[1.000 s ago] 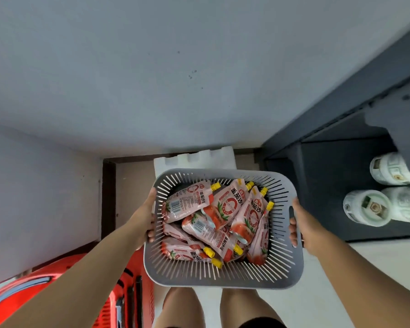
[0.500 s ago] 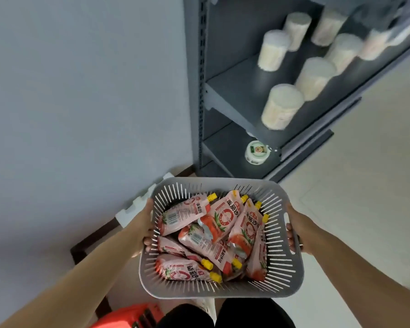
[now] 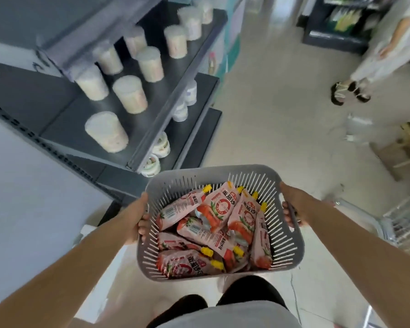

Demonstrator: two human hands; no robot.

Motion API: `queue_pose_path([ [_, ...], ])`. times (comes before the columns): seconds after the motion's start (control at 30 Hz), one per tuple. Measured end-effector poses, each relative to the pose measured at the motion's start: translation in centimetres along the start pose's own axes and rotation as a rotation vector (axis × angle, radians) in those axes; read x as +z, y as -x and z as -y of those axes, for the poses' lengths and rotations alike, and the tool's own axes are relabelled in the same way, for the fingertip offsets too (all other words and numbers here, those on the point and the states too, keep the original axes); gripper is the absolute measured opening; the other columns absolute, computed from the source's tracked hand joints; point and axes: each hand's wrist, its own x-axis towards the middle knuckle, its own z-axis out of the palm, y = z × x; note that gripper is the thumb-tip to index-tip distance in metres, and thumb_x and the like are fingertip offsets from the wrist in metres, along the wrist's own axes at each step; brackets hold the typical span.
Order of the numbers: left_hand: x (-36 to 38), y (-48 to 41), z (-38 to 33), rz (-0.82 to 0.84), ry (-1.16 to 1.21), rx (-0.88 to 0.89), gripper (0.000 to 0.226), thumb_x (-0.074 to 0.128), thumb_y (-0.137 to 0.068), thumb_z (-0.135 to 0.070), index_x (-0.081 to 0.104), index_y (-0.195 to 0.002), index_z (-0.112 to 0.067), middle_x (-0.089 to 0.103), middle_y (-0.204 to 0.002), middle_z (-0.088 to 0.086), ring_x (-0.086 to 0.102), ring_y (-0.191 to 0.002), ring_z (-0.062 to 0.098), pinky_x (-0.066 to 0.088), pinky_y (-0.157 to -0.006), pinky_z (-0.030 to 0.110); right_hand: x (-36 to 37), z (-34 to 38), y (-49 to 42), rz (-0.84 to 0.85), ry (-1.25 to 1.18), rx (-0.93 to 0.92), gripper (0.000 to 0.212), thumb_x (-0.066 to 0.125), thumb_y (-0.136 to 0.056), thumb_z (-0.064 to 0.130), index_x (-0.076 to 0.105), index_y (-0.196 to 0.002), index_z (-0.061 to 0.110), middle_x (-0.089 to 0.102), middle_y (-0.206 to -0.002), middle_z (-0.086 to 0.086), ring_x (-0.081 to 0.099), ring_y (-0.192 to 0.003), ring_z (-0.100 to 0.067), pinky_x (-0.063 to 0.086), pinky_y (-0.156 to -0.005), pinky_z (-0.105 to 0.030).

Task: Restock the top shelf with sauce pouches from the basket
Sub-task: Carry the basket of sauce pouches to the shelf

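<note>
The basket (image 3: pixel 218 172) is grey with slotted walls. The pouches (image 3: pixel 219 210) in it are pink and red, printed with tomatoes, green leaves, red characters and a red ring, and have yellow caps (image 3: pixel 207 251). The shelves (image 3: pixel 175 91) are dark grey; the tubs (image 3: pixel 130 94) on them are whitish. The floor (image 3: pixel 270 102) is pale beige.
</note>
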Motion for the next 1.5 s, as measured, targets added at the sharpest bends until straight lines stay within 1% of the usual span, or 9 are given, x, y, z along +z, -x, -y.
queue_pose_path([
  [0.13, 7.5, -1.8, -5.2, 0.004, -0.12, -0.037, 0.067, 0.024, -0.089, -0.072, 0.024, -0.049, -0.019, 0.018, -0.041, -0.001, 0.017, -0.036, 0.013, 0.014, -0.052, 0.028, -7.0, 0.7, -2.1, -0.051, -0.068, 0.016, 0.063, 0.033, -0.089, 0.069, 0.03, -0.052, 0.018, 0.033, -0.048, -0.002, 0.03, -0.046, -0.015, 0.027, -0.05, -0.026],
  [0.33, 16.7, -4.1, -12.6, 0.094, -0.214, -0.008, 0.066, 0.028, -0.086, -0.076, 0.024, -0.049, -0.021, 0.02, -0.037, -0.002, 0.019, -0.032, 0.014, 0.015, -0.05, 0.029, -15.4, 2.7, -4.6, -0.098, -0.145, 0.035, 0.065, 0.025, -0.087, 0.074, 0.028, -0.052, 0.019, 0.032, -0.045, -0.002, 0.03, -0.045, -0.015, 0.027, -0.051, -0.026],
  [0.5, 21.7, -6.0, -19.6, 0.106, -0.291, -0.003, 0.065, 0.028, -0.086, -0.076, 0.025, -0.052, -0.021, 0.021, -0.038, -0.003, 0.019, -0.032, 0.015, 0.018, -0.048, 0.028, -20.2, 5.6, -5.8, -0.141, -0.261, 0.047, 0.058, 0.03, -0.093, 0.063, 0.031, -0.056, 0.018, 0.033, -0.056, -0.004, 0.03, -0.052, -0.017, 0.026, -0.055, -0.028],
  [0.67, 25.5, -8.7, -26.5, 0.111, -0.346, 0.007, 0.065, 0.029, -0.086, -0.075, 0.026, -0.05, -0.021, 0.022, -0.037, -0.003, 0.02, -0.03, 0.014, 0.018, -0.048, 0.029, -23.3, 9.7, -8.2, -0.17, -0.325, 0.085, 0.058, 0.032, -0.094, 0.061, 0.033, -0.056, 0.017, 0.035, -0.056, -0.004, 0.032, -0.052, -0.017, 0.027, -0.056, -0.028],
  [0.9, 30.1, -14.3, -37.2, 0.133, -0.439, 0.01, 0.064, 0.03, -0.087, -0.074, 0.027, -0.051, -0.021, 0.023, -0.038, -0.003, 0.021, -0.032, 0.013, 0.019, -0.048, 0.028, -26.8, 17.5, -13.3, -0.208, -0.389, 0.132, 0.061, 0.033, -0.092, 0.063, 0.033, -0.052, 0.017, 0.035, -0.05, -0.003, 0.032, -0.05, -0.016, 0.028, -0.056, -0.029],
  [1.0, 32.1, -16.2, -41.9, 0.149, -0.461, 0.03, 0.064, 0.029, -0.088, -0.073, 0.026, -0.051, -0.021, 0.023, -0.037, -0.003, 0.021, -0.031, 0.014, 0.02, -0.047, 0.029, -28.6, 21.2, -15.5, -0.199, -0.412, 0.104, 0.062, 0.031, -0.093, 0.063, 0.033, -0.052, 0.017, 0.035, -0.046, -0.003, 0.031, -0.05, -0.016, 0.027, -0.055, -0.029],
  [1.2, 36.8, -19.1, -51.4, 0.129, -0.499, 0.054, 0.062, 0.03, -0.088, -0.073, 0.025, -0.053, -0.022, 0.022, -0.036, -0.003, 0.02, -0.029, 0.014, 0.018, -0.046, 0.028, -32.7, 28.3, -19.2, -0.209, -0.476, 0.082, 0.058, 0.03, -0.095, 0.06, 0.033, -0.057, 0.017, 0.034, -0.057, -0.004, 0.03, -0.053, -0.015, 0.026, -0.057, -0.029],
  [1.33, 41.2, -22.1, -57.7, 0.127, -0.519, 0.054, 0.063, 0.03, -0.089, -0.072, 0.026, -0.051, -0.021, 0.022, -0.037, -0.003, 0.02, -0.03, 0.014, 0.018, -0.046, 0.028, -36.7, 33.0, -23.5, -0.196, -0.495, 0.102, 0.058, 0.031, -0.095, 0.06, 0.033, -0.057, 0.016, 0.033, -0.057, -0.004, 0.029, -0.053, -0.015, 0.026, -0.056, -0.028],
  [1.5, 47.0, -25.6, -64.5, 0.11, -0.488, 0.038, 0.063, 0.031, -0.089, -0.071, 0.025, -0.051, -0.021, 0.022, -0.037, -0.004, 0.019, -0.029, 0.012, 0.015, -0.048, 0.028, -43.0, 40.2, -29.5, -0.177, -0.44, 0.098, 0.06, 0.032, -0.094, 0.06, 0.032, -0.055, 0.015, 0.035, -0.056, -0.006, 0.032, -0.051, -0.018, 0.029, -0.055, -0.029],
])
